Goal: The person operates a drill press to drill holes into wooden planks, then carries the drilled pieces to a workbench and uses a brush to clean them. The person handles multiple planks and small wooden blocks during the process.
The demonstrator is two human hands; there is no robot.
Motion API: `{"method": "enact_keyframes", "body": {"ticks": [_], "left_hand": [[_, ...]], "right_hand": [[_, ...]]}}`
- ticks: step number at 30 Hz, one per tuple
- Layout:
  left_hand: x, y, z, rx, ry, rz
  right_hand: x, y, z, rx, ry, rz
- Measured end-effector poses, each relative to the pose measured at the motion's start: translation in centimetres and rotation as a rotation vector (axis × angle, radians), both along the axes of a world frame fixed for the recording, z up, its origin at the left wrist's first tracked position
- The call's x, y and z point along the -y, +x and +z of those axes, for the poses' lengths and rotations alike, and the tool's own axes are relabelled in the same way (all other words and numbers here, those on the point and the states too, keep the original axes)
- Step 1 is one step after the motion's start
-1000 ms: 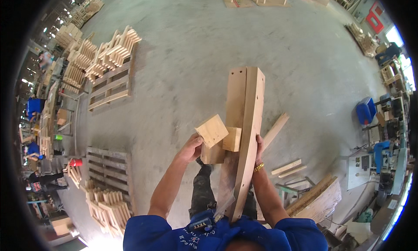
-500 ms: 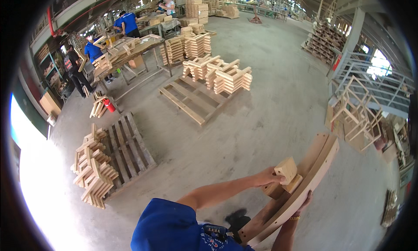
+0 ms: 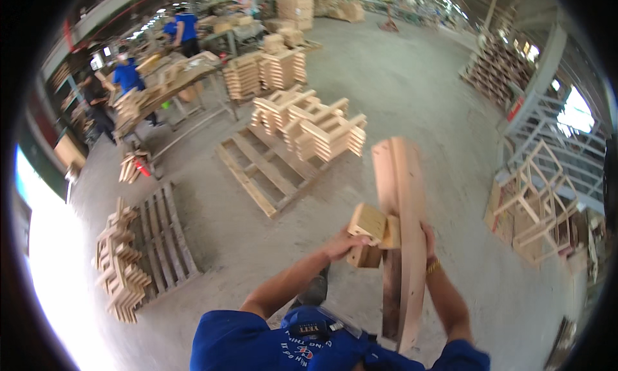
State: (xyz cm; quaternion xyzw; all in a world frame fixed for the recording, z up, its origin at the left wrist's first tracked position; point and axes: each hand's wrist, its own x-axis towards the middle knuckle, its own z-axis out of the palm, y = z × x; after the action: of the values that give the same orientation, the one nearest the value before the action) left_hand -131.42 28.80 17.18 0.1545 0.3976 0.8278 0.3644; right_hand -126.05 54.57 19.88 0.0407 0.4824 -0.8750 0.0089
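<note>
In front of me I carry two long, slightly curved wooden boards [image 3: 412, 191], side by side and almost upright in the picture. Several short wooden blocks [image 3: 367, 222] jut out from their left face. My left hand [image 3: 344, 243] is closed round these blocks, thumb toward their top. From the other side, my right hand [image 3: 429, 242] grips the boards' right edge, with a bracelet at its wrist; most of its fingers are hidden behind the wood. Whether the blocks are fixed to the boards I cannot tell.
Ahead, interlocked wooden frames [image 3: 309, 123] are stacked on a pallet [image 3: 248, 178]. At the left, another pallet [image 3: 168, 236] lies beside stacked frames [image 3: 122, 274]. People in blue shirts [image 3: 187, 27] work by a loaded table [image 3: 174, 91]. Open wooden frames [image 3: 541, 197] stand right, near a grey railing [image 3: 553, 152].
The boards have swung from a rightward slant to nearly upright and shifted left, both hands moving with them. The pallet with stacked frames now appears closer and lower.
</note>
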Motion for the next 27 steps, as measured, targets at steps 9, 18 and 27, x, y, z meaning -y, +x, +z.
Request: {"method": "enact_keyframes", "body": {"ticks": [9,18,27], "left_hand": [[-7.9,-16.1,-3.4,0.270,0.037,-0.103],[-25.7,-40.6,-4.9,0.059,-0.068,-0.280],[-44.4,-64.5,-2.6,-0.039,-0.061,-0.211]], "right_hand": [[-11.2,-18.8,-0.4,0.396,-0.092,0.253],[-22.2,-34.0,-4.1,0.355,-0.080,-0.235],[-42.2,-59.4,-4.3,0.304,-0.085,-0.288]]}}
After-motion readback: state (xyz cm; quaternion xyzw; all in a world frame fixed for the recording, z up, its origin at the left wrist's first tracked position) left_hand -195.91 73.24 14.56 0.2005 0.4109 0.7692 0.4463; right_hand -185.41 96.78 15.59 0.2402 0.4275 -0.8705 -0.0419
